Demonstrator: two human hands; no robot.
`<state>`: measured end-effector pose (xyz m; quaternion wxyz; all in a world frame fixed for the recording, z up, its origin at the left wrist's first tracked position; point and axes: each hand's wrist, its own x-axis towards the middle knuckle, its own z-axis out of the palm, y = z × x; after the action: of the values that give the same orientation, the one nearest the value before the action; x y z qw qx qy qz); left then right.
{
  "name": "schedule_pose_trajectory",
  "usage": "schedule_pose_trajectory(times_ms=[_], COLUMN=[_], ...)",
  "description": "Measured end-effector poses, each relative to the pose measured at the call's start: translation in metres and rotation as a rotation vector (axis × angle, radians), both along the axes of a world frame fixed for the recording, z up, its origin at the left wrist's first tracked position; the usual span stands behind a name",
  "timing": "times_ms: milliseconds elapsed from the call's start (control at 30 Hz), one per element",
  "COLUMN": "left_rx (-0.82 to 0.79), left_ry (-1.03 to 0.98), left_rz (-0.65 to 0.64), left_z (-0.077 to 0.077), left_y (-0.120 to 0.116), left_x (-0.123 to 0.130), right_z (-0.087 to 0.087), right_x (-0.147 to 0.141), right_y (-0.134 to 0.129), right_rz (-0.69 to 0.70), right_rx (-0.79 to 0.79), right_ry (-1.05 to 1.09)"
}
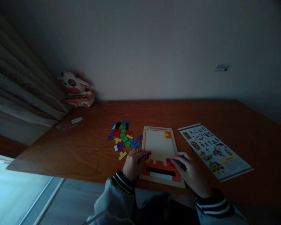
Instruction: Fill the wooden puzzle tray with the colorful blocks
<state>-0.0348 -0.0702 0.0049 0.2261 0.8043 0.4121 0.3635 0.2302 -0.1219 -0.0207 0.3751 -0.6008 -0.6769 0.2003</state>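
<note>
A wooden puzzle tray [158, 128] lies near the table's front edge. Red pieces, a long black piece [161, 171] and a whitish piece [160, 176] fill its lower part; a yellow piece [165, 134] and an orange-red one sit in its top right corner. My left hand [135, 162] is at the tray's left side, fingers pinched on a small red piece [148, 154]. My right hand [189, 170] reaches over the right side, thumb and forefinger together at a red piece [169, 161] near the tray's right edge.
Loose coloured pieces [123, 135] lie scattered left of the tray. A printed pattern sheet [216, 151] rests to the right. At the back left stand a cow-shaped toy [77, 90] and, nearer, a clear plastic bag [71, 123]. A wall rises behind the table [84, 156].
</note>
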Motion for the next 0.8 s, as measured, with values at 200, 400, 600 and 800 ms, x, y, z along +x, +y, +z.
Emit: schedule_pose_trajectory(times_ms=[200, 400, 600, 800], left_rx=[0.057, 0.137, 0.204, 0.251], left_ry=[0.132, 0.160, 0.222, 0.218], left_rz=[-0.036, -0.036, -0.120, -0.194], left_z=[-0.005, -0.008, -0.006, -0.006], left_y=[0.003, 0.001, -0.008, -0.011], left_x=[-0.001, 0.000, -0.003, -0.007], right_z=[-0.001, -0.006, -0.005, -0.003], right_x=[0.001, 0.002, 0.001, 0.000], right_y=[0.000, -0.001, -0.001, -0.001], right_rz=[0.018, 0.025, 0.024, 0.024], right_rx=[0.020, 0.043, 0.064, 0.079], right_ry=[-0.006, -0.033, -0.037, -0.049])
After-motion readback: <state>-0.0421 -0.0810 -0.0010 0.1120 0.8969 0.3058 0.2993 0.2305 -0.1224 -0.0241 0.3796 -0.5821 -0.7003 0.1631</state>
